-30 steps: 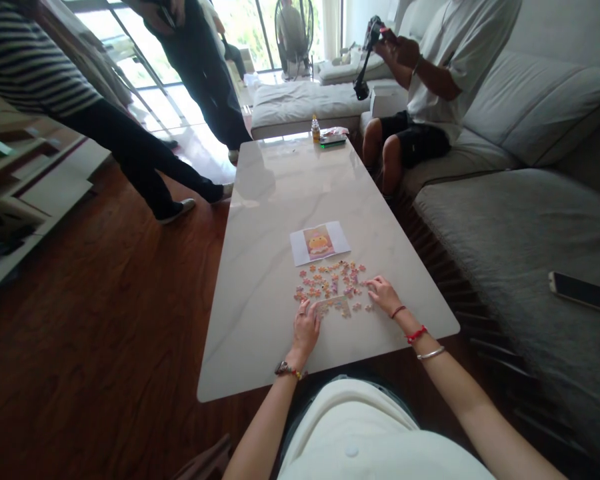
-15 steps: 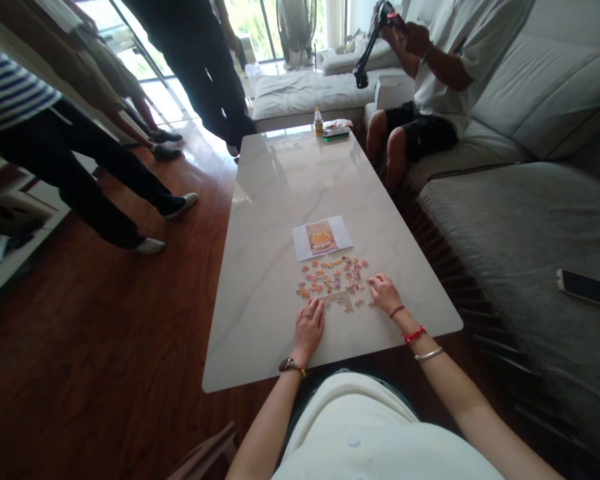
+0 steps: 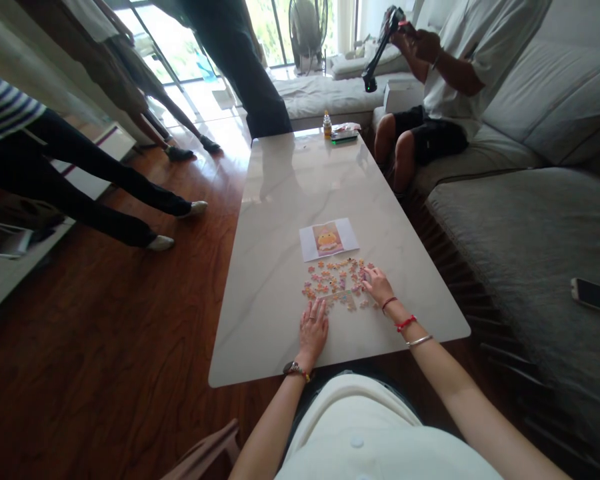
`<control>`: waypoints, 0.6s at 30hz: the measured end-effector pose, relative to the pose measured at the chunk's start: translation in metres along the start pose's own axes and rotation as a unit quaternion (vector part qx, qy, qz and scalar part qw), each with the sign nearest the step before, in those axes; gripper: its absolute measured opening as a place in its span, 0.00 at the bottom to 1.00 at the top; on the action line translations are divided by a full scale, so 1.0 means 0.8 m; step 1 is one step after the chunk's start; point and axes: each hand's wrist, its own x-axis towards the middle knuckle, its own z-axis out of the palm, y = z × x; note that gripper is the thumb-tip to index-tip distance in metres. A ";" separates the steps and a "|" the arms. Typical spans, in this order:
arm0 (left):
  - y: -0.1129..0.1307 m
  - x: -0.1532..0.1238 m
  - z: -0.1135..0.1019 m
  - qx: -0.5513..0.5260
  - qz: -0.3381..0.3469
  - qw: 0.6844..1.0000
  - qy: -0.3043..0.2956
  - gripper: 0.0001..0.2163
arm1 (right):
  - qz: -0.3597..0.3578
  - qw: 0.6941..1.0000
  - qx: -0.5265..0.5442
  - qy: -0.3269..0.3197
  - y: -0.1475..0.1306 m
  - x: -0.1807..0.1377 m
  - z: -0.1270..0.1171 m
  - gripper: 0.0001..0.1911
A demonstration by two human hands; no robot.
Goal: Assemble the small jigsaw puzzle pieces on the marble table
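Small jigsaw pieces [image 3: 336, 280] lie scattered on the white marble table [image 3: 280, 220]. A joined patch of pieces [image 3: 344, 300] sits at their near edge. My left hand [image 3: 314, 328] rests flat on the table, fingers stretched, fingertips at the left edge of the patch. My right hand [image 3: 379, 285] reaches into the right side of the loose pieces, fingers curled down on them; I cannot make out whether it grips one. A printed picture of a yellow duck [image 3: 329, 239] lies just beyond the pieces.
A small bottle [image 3: 327, 125] and a flat packet [image 3: 345, 133] stand at the table's far end. A seated person holds a camera rig [image 3: 380, 47] on the grey sofa [image 3: 530, 200]. A phone [image 3: 596, 297] lies on it. People's legs [image 3: 105, 200] stand at left.
My right hand moved forward and left into the loose pieces. My left hand slid slightly back and lies flatter. The standing people shifted at left; the view turned a little.
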 end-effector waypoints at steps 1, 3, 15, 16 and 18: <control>0.001 -0.003 -0.001 0.000 0.000 1.000 -0.001 0.21 | -0.003 1.000 -0.001 -0.009 0.001 0.003 0.000 0.18; 0.002 -0.010 -0.002 0.002 0.002 1.000 -0.006 0.21 | -0.010 1.000 -0.001 -0.028 0.002 0.007 -0.002 0.15; 0.005 -0.027 -0.013 0.015 -0.029 0.999 -0.025 0.19 | -0.029 0.997 -0.037 -0.055 0.006 0.007 -0.009 0.10; 0.007 -0.025 -0.013 0.014 -0.029 0.999 -0.024 0.19 | -0.030 0.997 -0.043 -0.057 0.005 0.009 -0.009 0.11; 0.011 -0.020 -0.014 0.010 -0.028 0.999 -0.022 0.19 | -0.030 0.996 -0.058 -0.068 0.002 0.013 -0.011 0.09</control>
